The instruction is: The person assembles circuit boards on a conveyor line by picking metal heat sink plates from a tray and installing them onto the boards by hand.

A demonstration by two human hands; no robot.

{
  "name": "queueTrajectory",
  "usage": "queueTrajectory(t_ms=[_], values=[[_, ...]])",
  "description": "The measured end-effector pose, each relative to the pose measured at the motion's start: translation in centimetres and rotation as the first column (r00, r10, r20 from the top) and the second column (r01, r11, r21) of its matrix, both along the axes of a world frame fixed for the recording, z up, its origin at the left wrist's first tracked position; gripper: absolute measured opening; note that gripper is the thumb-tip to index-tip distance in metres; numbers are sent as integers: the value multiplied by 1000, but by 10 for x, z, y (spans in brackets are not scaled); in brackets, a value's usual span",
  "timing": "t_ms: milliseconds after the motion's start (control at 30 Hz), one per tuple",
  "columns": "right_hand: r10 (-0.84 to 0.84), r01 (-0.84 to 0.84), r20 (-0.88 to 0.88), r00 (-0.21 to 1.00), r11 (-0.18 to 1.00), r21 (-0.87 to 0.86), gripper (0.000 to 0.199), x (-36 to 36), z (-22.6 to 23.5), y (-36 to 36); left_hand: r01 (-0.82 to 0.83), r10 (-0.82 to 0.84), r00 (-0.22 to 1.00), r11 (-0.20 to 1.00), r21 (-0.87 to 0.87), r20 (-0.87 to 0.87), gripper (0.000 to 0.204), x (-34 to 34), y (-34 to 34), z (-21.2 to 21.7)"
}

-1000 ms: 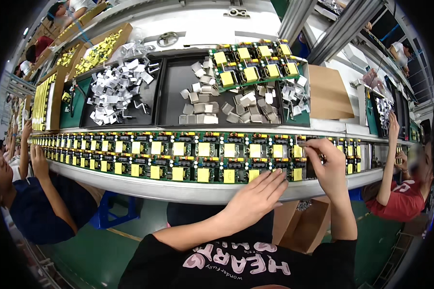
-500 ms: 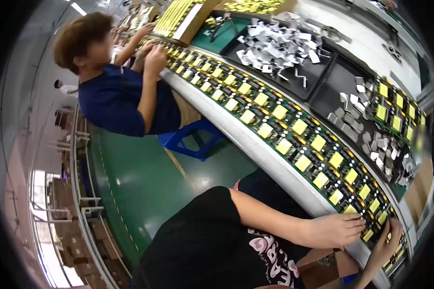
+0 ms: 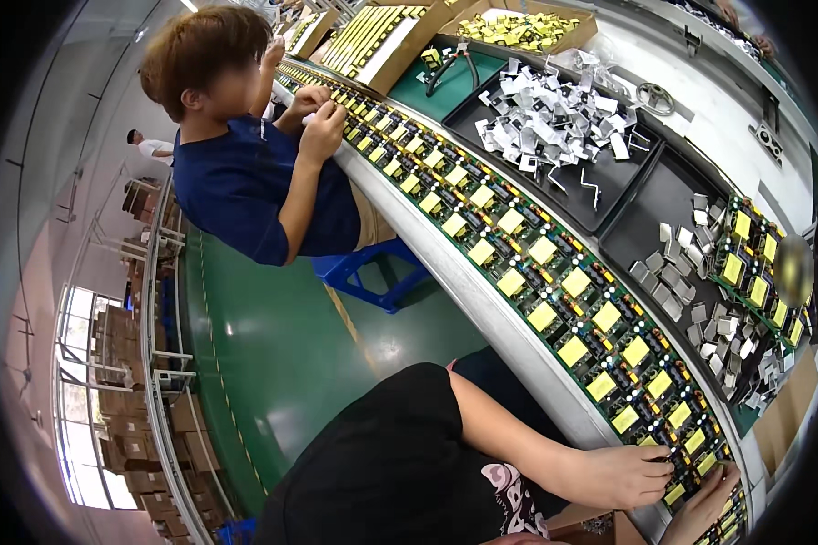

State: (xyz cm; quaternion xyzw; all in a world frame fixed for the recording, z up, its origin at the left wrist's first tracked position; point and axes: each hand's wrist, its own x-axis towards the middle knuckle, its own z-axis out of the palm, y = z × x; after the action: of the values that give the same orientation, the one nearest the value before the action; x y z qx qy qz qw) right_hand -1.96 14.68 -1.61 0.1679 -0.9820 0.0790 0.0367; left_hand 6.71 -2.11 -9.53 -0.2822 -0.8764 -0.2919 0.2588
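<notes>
A long row of green circuit boards with yellow-topped transformers and small dark parts runs along the bench toward me. At its near end my left hand bends over the boards. Its fingers are drawn together, the tips down among the components; whatever they pinch, if anything, is too small to make out. Close beside it on the right, my right hand rests over the same boards with fingers stretched out, touching their edge. Part of the right hand is cut off by the dark rim of the picture.
Black trays hold white bent metal plates and grey metal pieces. More boards lie stacked at right. Pliers lie on a green mat. Beyond are boxes of yellow parts. A co-worker works left, by a blue stool.
The view has shifted, so the bench and co-worker sit differently in it. My left hand stays at the boards; my right hand's fingers look straighter and lie flatter than before.
</notes>
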Motion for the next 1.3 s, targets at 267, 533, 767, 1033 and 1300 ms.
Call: queueTrajectory(t_ms=[267, 533, 767, 1033, 1300], values=[[23, -12, 64, 998, 985, -173, 26, -4, -14, 10, 44, -45, 998, 999, 21, 43, 27, 0, 1, -8], [-33, 54, 131, 991, 986, -160, 31, -5, -5, 13, -9, 9, 1000, 999, 39, 10, 23, 1, 0, 4], [15, 1, 79, 997, 981, -193, 32, -9, -6, 13, 28, -30, 999, 999, 30, 41, 21, -5, 7, 2], [203, -210, -56, 977, 905, -371, 12, -16, -14, 16, 67, -26, 966, 986, -153, 257, 29, 1, -13, 25], [347, -353, -68, 935, 917, -185, 19, -3, 4, 4, 199, -124, 924, 964, -177, 361, 37, -1, -23, 34]])
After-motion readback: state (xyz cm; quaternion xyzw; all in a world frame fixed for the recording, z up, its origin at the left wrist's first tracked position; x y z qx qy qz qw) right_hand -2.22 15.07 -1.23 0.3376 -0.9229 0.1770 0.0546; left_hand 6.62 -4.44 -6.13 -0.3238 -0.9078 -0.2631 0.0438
